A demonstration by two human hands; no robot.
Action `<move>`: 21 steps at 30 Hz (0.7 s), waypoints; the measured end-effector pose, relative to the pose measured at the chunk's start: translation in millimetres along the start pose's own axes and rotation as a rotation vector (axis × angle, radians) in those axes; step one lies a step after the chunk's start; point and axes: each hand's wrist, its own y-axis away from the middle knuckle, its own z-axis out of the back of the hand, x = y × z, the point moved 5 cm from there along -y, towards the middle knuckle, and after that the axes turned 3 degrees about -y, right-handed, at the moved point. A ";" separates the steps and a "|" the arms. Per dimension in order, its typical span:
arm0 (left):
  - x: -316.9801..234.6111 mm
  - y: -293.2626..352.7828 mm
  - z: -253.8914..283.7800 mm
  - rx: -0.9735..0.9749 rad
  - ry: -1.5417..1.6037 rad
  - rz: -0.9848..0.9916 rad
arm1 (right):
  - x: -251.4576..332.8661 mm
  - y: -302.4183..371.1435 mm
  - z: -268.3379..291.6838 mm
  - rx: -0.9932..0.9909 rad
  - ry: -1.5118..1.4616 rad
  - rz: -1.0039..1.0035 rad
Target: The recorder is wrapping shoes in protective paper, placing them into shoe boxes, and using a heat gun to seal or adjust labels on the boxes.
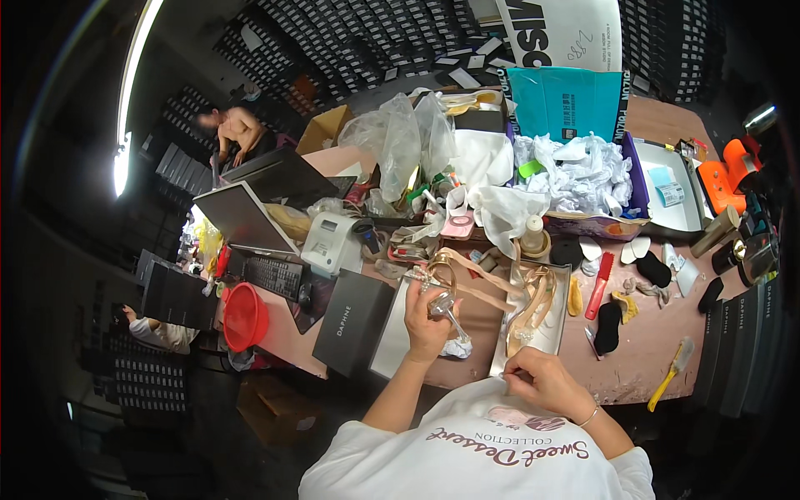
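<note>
My left hand [425, 329] is raised over the front of the table, its fingers wrapped round a high-heeled sandal [442, 298] that looks shiny, with pale ribbon straps. The straps [479, 293] trail from it to the right. A crumpled white paper wad [457, 347] shows just below the sandal. Beige sandal parts with straps [533, 310] lie in an open white shoebox tray [562, 282] right of it. My right hand [546, 382] is closed at the tray's near end, close to my shirt; what its fingertips pinch, if anything, is too small to make out.
Left of the sandal are a dark shoebox [354, 323], a keyboard [272, 277], a label printer [331, 242] and a red basin [245, 317]. To the right lie a red brush [600, 286], black pads [608, 327] and a yellow-handled brush [672, 375]. A paper-filled box [583, 175] stands behind.
</note>
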 end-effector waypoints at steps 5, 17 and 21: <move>-5.1 2.2 3.3 -0.003 0.059 -0.034 | 6.1 -0.5 -0.9 0.014 -0.043 -0.046; -20.2 4.0 5.4 0.079 0.269 -0.055 | 6.2 -0.2 -1.1 -0.001 -0.048 -0.046; -22.0 5.7 2.1 0.182 0.366 -0.060 | 7.4 -1.4 5.0 -0.070 -0.098 -0.015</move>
